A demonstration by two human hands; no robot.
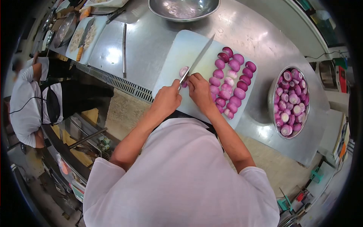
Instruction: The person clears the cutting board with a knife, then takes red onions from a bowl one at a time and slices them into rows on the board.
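Observation:
My left hand (166,100) is closed around the handle of a knife (201,55), whose blade slants up and right over a pale cutting board (173,56). Close beside the blade, my right hand (200,90) has its fingers bent and pressed together on a small purple onion piece (184,84), mostly hidden by fingers and blade. A cut onion (183,71) lies just left of the blade. Several peeled purple onions (238,93) stand in rows on the board's right side.
A metal bowl (289,102) full of purple onions stands at the right. Another metal bowl (184,9) is at the top. A metal rod (124,51) lies left of the board. Farther left are a second board (97,33) with a knife (85,39), and a person (28,94).

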